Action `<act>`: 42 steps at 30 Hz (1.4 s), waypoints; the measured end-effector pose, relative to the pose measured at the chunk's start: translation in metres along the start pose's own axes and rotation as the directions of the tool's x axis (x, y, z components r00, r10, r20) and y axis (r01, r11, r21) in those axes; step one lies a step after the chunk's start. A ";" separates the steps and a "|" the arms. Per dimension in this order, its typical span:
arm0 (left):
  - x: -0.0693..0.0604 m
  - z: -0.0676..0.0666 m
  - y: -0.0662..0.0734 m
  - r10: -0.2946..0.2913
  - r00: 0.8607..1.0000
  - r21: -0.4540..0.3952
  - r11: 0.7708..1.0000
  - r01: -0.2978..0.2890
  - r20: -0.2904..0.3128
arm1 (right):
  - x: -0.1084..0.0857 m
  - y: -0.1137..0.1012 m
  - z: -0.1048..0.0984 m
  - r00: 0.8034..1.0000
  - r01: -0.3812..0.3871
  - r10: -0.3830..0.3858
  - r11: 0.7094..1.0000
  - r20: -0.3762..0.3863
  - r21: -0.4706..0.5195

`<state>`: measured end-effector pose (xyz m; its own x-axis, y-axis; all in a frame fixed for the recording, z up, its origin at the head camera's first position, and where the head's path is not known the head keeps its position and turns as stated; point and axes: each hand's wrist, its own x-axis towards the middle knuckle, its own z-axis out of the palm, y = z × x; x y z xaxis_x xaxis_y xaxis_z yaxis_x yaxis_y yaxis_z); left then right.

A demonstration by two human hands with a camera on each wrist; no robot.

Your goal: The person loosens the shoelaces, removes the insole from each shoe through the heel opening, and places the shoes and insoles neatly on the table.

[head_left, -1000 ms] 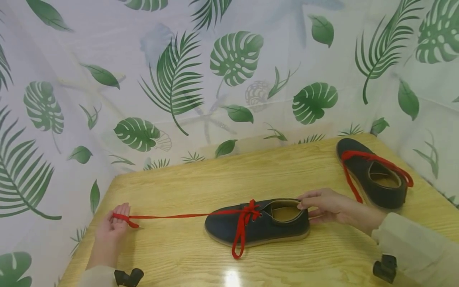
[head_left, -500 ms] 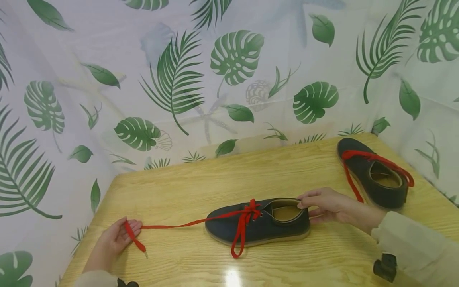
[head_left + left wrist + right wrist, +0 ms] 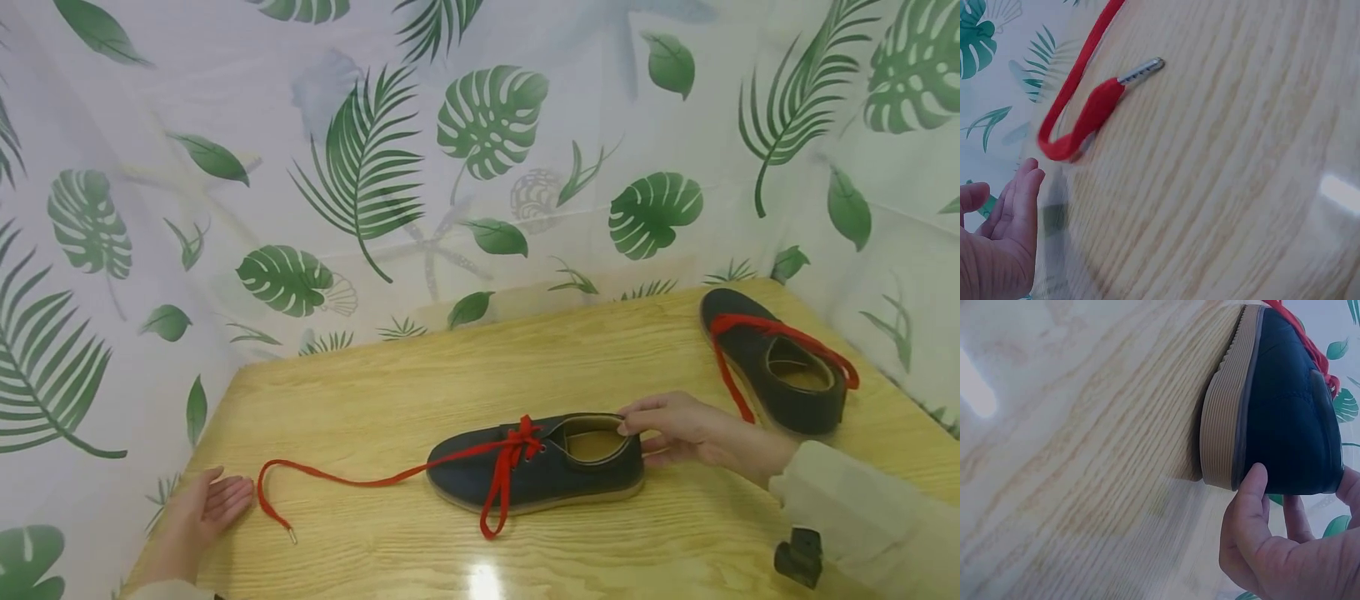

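A dark shoe (image 3: 480, 479) with a tan sole lies on the table, toe to the left. My right hand (image 3: 686, 433) grips its heel, fingers at the back and one digit over the collar rim; in the right wrist view the hand (image 3: 1279, 550) holds the heel (image 3: 1291, 444). A long red shoelace (image 3: 352, 482) runs left from the shoe, its end curled on the table with a metal tip (image 3: 1141, 70). Just left of that curl my left hand (image 3: 213, 508) lies with fingers extended and nothing in them. A bow-like red loop (image 3: 495, 500) hangs over the shoe's side.
A second dark shoe (image 3: 813, 408) with a red lace (image 3: 787, 325) across it stands at the table's right side. Behind the wooden table (image 3: 360, 400) hangs a white cloth (image 3: 420, 167) with a green leaf print. A bright reflection shows near the front edge.
The lace was stretched taut, looped about my left hand. That hand has let it go and moved away left; the lace now lies slack and curved. My right hand stays on the heel.
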<state>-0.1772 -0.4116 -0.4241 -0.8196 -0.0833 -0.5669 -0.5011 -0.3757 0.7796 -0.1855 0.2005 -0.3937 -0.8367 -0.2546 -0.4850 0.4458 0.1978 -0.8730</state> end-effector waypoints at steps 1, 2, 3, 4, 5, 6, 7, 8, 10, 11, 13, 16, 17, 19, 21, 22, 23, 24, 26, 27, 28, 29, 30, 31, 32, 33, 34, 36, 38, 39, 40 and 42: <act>-0.001 -0.002 0.001 -0.001 1.000 -0.017 1.000 0.001 0.005 | 0.000 0.000 0.000 1.000 0.003 -0.003 1.000 0.005 0.000; -0.002 -0.003 0.001 -0.008 1.000 -0.035 0.999 0.009 0.017 | 0.000 0.000 0.000 1.000 0.005 -0.005 1.000 0.008 0.000; -0.002 -0.002 0.002 -0.012 1.000 -0.049 0.999 0.013 0.027 | 0.000 0.000 0.000 1.000 0.005 -0.005 1.000 0.009 -0.001; -0.002 -0.001 0.002 -0.014 0.999 -0.061 0.998 0.017 0.037 | 0.000 0.000 0.000 1.000 0.005 -0.005 1.000 0.009 -0.003; -0.003 0.001 0.002 -0.016 0.999 -0.069 0.997 0.019 0.044 | 0.000 0.000 0.001 1.000 0.007 -0.007 1.000 0.011 -0.002; -0.003 0.004 0.002 -0.020 0.998 -0.084 0.996 0.024 0.054 | 0.000 0.000 0.001 1.000 0.006 -0.006 1.000 0.011 0.001; -0.002 0.008 0.003 -0.020 0.997 -0.104 0.994 0.027 0.070 | 0.001 -0.001 0.001 1.000 0.007 -0.007 1.000 0.013 0.001; -0.002 0.012 0.004 -0.023 0.996 -0.122 0.992 0.034 0.089 | 0.001 -0.001 0.001 1.000 0.008 -0.008 1.000 0.013 0.000; -0.002 0.022 0.006 -0.024 0.992 -0.159 0.986 0.044 0.124 | 0.001 -0.001 0.002 1.000 0.010 -0.010 1.000 0.013 0.001; -0.001 0.028 0.007 -0.027 0.989 -0.174 0.983 0.052 0.142 | 0.001 -0.002 0.002 1.000 0.011 -0.011 1.000 0.013 0.000; -0.001 0.041 0.008 -0.032 0.984 -0.202 0.977 0.068 0.176 | 0.000 -0.002 0.002 1.000 0.011 -0.011 1.000 0.012 -0.001; -0.002 0.062 0.008 -0.032 0.979 -0.205 0.976 0.073 0.199 | 0.000 -0.001 0.001 1.000 0.009 -0.009 1.000 0.013 0.004; -0.002 0.069 0.007 -0.034 0.977 -0.207 0.975 0.078 0.209 | 0.000 -0.001 0.001 1.000 0.008 -0.009 1.000 0.013 0.007; -0.002 0.081 0.006 -0.038 0.974 -0.210 0.974 0.086 0.224 | 0.000 -0.001 0.001 1.000 0.007 -0.007 1.000 0.015 0.014; -0.003 0.091 0.005 -0.044 0.970 -0.213 0.972 0.097 0.238 | 0.000 -0.001 0.001 1.000 0.007 -0.007 1.000 0.020 0.018; -0.002 0.096 0.004 -0.049 0.969 -0.218 0.971 0.103 0.241 | 0.000 -0.001 0.001 1.000 0.007 -0.007 1.000 0.021 0.018; -0.002 0.100 0.003 -0.051 0.967 -0.218 0.970 0.107 0.249 | 0.000 -0.001 0.001 1.000 0.005 -0.006 1.000 0.022 0.020; -0.002 0.105 0.002 -0.051 0.966 -0.215 0.971 0.108 0.254 | 0.000 -0.001 0.001 1.000 0.005 -0.005 1.000 0.021 0.021; -0.002 0.114 0.000 -0.052 0.964 -0.197 0.975 0.106 0.260 | 0.000 -0.001 0.001 1.000 0.002 -0.002 1.000 0.020 0.020; -0.001 0.118 -0.001 -0.053 0.963 -0.186 0.977 0.104 0.262 | 0.000 -0.001 0.001 1.000 0.001 -0.001 1.000 0.019 0.019; -0.001 0.123 -0.002 -0.053 0.964 -0.170 0.980 0.100 0.262 | 0.001 -0.002 0.000 1.000 0.000 0.000 1.000 0.019 0.015; 0.000 0.128 -0.004 -0.054 0.963 -0.153 0.984 0.096 0.263 | 0.001 -0.002 0.000 1.000 0.000 0.000 1.000 0.019 0.009; 0.001 0.134 -0.005 -0.056 0.964 -0.135 0.986 0.094 0.261 | 0.001 -0.002 0.000 1.000 -0.003 0.003 1.000 0.017 0.003; 0.002 0.140 -0.007 -0.058 0.964 -0.118 0.989 0.091 0.260 | 0.001 -0.002 -0.001 1.000 -0.004 0.004 1.000 0.018 -0.003; 0.003 0.146 -0.010 -0.059 0.962 -0.100 0.991 0.088 0.266 | 0.001 -0.003 -0.001 1.000 -0.004 0.004 1.000 0.019 -0.009; 0.004 0.153 -0.012 -0.062 0.962 -0.083 0.993 0.088 0.267 | 0.001 -0.003 -0.002 1.000 -0.005 0.005 1.000 0.021 -0.013; 0.005 0.160 -0.014 -0.068 0.959 -0.065 0.994 0.089 0.274 | 0.000 -0.003 -0.002 1.000 -0.005 0.006 1.000 0.022 -0.016; 0.007 0.172 -0.018 -0.080 0.955 -0.030 0.995 0.092 0.285 | 0.000 -0.004 -0.003 1.000 -0.008 0.008 1.000 0.026 -0.012; 0.008 0.184 -0.021 -0.092 0.948 0.010 0.996 0.093 0.305 | 0.000 -0.004 -0.003 0.999 -0.009 0.009 1.000 0.031 -0.005; 0.009 0.190 -0.022 -0.097 0.944 0.032 0.995 0.091 0.316 | 0.000 -0.004 -0.003 0.999 -0.011 0.011 1.000 0.033 0.002; 0.009 0.195 -0.024 -0.103 0.939 0.053 0.994 0.091 0.327 | 0.000 -0.003 -0.002 0.999 -0.010 0.010 1.000 0.037 0.005; 0.008 0.205 -0.027 -0.116 0.932 0.092 0.992 0.089 0.345 | 0.001 -0.002 -0.002 0.999 -0.017 0.017 1.000 0.037 0.015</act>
<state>-0.2276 -0.2130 -0.3953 -0.8013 0.2840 -0.5266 -0.5955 -0.2947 0.7473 -0.1875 0.2014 -0.3920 -0.8166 -0.2862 -0.5012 0.4650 0.1881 -0.8651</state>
